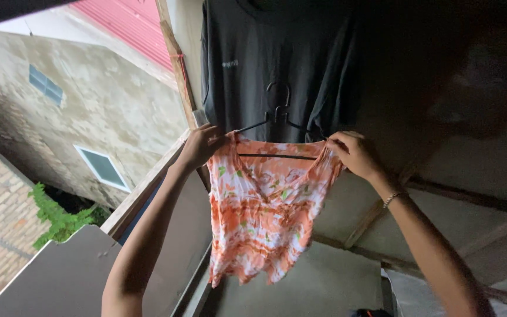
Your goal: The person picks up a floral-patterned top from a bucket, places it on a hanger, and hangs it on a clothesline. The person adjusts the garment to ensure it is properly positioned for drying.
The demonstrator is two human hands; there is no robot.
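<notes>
- Here, our left hand (199, 145) and right hand (353, 154) each pinch a shoulder of the orange floral top (265, 211).
- It hangs between them on the black hanger (277, 120), bar level, equally near both.

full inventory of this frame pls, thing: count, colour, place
top: 1, orange and white floral, centre, on the hanger
hanger: 1, black, centre, through the top's shoulders
t-shirt: 1, dark grey, hanging behind the hanger
wooden post: 1, brown, left of the t-shirt
building wall: 1, grey, left, two windows
roof: 1, red, upper left
plant: 1, green, lower left
bracelet: 1, silver, right wrist
left hand: grips top's left shoulder
right hand: grips top's right shoulder
</notes>
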